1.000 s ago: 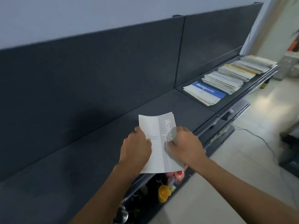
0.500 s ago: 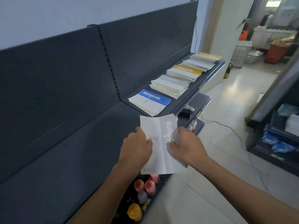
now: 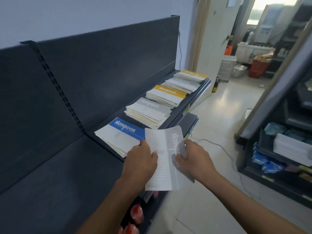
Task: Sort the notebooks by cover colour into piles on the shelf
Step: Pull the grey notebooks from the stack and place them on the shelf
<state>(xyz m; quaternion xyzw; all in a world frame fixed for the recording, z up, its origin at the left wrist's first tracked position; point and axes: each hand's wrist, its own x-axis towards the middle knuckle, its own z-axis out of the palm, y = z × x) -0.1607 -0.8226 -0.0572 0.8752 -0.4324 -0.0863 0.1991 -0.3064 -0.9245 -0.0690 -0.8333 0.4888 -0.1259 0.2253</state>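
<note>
I hold a grey-striped white notebook [image 3: 164, 157] in front of me, just off the front edge of the dark shelf [image 3: 59, 174]. My left hand [image 3: 141, 163] grips its left edge and my right hand [image 3: 192, 160] pinches its right edge. Along the shelf beyond lie several piles: a blue-striped pile [image 3: 120, 135] nearest, then a grey pile [image 3: 148, 110], a yellow pile [image 3: 167, 95], and a further pile topped with a yellow stripe [image 3: 187, 80] at the shelf's end.
The shelf's dark back panel [image 3: 101, 68] rises behind the piles. Red-capped bottles [image 3: 136, 215] stand on a lower shelf below my arms. A second rack with packets [image 3: 283, 157] stands across the tiled aisle, with a cable [image 3: 224, 149] on the floor.
My view has swung right and closer to the piles. Both hands still hold the grey notebook, which now sits beside the blue pile.
</note>
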